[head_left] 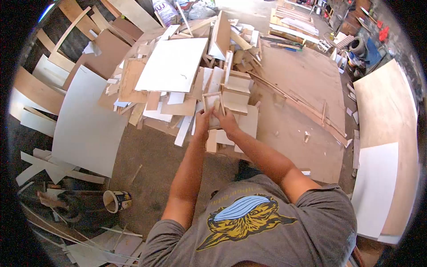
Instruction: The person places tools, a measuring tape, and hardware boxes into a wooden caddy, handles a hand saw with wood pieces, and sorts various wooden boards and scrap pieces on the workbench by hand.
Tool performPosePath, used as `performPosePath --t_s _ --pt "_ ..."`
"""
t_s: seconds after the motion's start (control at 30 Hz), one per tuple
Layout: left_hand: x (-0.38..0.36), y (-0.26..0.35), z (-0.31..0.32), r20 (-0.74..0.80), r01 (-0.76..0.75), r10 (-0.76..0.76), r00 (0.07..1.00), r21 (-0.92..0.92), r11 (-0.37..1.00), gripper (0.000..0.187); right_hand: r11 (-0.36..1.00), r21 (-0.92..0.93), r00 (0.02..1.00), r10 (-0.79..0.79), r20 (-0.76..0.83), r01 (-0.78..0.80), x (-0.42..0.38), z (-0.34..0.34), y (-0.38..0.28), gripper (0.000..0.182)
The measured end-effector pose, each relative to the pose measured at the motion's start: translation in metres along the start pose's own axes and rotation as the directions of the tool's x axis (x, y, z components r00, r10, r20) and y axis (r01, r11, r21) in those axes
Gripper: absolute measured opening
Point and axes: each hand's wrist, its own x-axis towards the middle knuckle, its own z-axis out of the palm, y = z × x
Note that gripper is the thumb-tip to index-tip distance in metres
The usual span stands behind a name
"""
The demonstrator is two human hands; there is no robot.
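Observation:
A small rectangular wooden frame (212, 95) is held between my two hands at the near edge of the scrap pile. My left hand (203, 121) grips its left side, fingers wrapped round it. On the right side, my right hand (226, 120) is closed on the same frame, and the thumbs come close together. Just beyond and to the right stand stacked box-like wooden pieces (235, 101). A large white panel (172, 64) lies on the pile to the upper left of my hands.
Brown board table (302, 89) extends right, with long thin strips (302, 101) on it. White and wooden panels lean at left (89, 120) and right (378, 191). A bucket (117, 201) stands on the floor at lower left.

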Motion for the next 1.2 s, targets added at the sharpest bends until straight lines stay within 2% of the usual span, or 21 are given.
performPosePath --t_s 0.07,0.17,0.2,0.23,0.33,0.37,0.5,0.6,0.67,0.7,0.8,0.83,0.9,0.93,1.03,1.1,1.2 --pt "0.019 0.002 -0.012 -0.021 -0.053 0.052 0.998 -0.046 0.998 0.073 0.995 -0.025 0.994 0.090 -0.055 -0.092 0.033 0.017 -0.002 0.055" --pt "0.037 0.007 -0.020 -0.186 -0.066 0.060 0.981 -0.027 0.997 0.072 0.984 0.160 0.985 -0.048 -0.167 0.075 0.093 0.051 0.032 0.051" --pt "0.041 0.010 -0.021 -0.226 -0.073 0.066 0.972 -0.022 0.997 0.072 0.991 0.103 0.978 -0.067 -0.199 0.088 0.105 0.058 0.031 0.051" --pt "0.044 0.014 -0.020 -0.220 -0.066 0.053 0.974 -0.053 0.996 0.054 0.994 0.045 0.968 -0.090 -0.234 0.103 0.119 0.063 0.028 0.050" --pt "0.069 0.017 -0.022 -0.172 -0.077 0.042 0.984 -0.203 0.976 0.037 0.990 -0.110 0.919 0.038 -0.392 -0.088 0.159 0.077 0.023 0.049" --pt "0.078 0.018 -0.022 -0.171 -0.054 0.014 0.985 -0.232 0.971 0.029 0.992 -0.075 0.903 0.061 -0.425 -0.102 0.170 0.081 0.024 0.051" --pt "0.123 0.009 -0.031 -0.080 -0.012 -0.021 0.997 -0.388 0.922 0.027 0.981 -0.113 0.839 0.070 -0.540 -0.155 0.184 0.091 -0.010 0.059" --pt "0.162 -0.009 -0.037 0.031 0.058 -0.049 0.998 -0.492 0.869 0.024 0.962 -0.148 0.762 0.082 -0.642 -0.229 0.216 0.095 -0.004 0.064" --pt "0.183 -0.016 -0.042 0.127 0.078 -0.012 0.992 -0.529 0.845 0.022 0.916 -0.302 0.811 0.042 -0.584 -0.265 0.214 0.095 -0.030 0.067" --pt "0.181 -0.006 -0.043 0.122 0.111 -0.057 0.991 -0.504 0.856 0.025 0.882 -0.375 0.834 0.035 -0.550 -0.285 0.212 0.097 -0.038 0.068" --pt "0.195 -0.004 -0.039 0.041 0.067 -0.053 0.998 -0.491 0.869 0.032 0.780 -0.541 0.783 -0.111 -0.612 -0.313 0.222 0.110 -0.019 0.076" --pt "0.209 -0.016 -0.042 0.038 0.056 -0.043 0.998 -0.497 0.866 0.035 0.817 -0.514 0.819 -0.093 -0.566 -0.262 0.221 0.110 -0.017 0.082" --pt "0.229 -0.025 -0.044 0.033 0.030 -0.015 0.999 -0.512 0.858 0.039 0.798 -0.574 0.835 -0.181 -0.520 -0.185 0.226 0.111 -0.008 0.079" --pt "0.230 -0.024 -0.046 0.058 0.053 -0.026 0.998 -0.541 0.839 0.040 0.785 -0.603 0.840 -0.225 -0.494 -0.144 0.228 0.111 -0.003 0.077" --pt "0.238 -0.027 -0.054 0.120 0.109 -0.047 0.992 -0.589 0.801 0.044 0.841 -0.539 0.861 -0.239 -0.449 -0.047 0.222 0.111 -0.001 0.071" --pt "0.236 -0.027 -0.056 0.156 0.140 -0.060 0.986 -0.573 0.808 0.045 0.851 -0.524 0.867 -0.235 -0.438 -0.034 0.218 0.110 -0.005 0.069" --pt "0.211 -0.014 -0.048 0.093 0.152 -0.121 0.988 -0.530 0.834 0.046 0.851 -0.526 0.857 -0.263 -0.442 -0.010 0.210 0.104 -0.008 0.066"
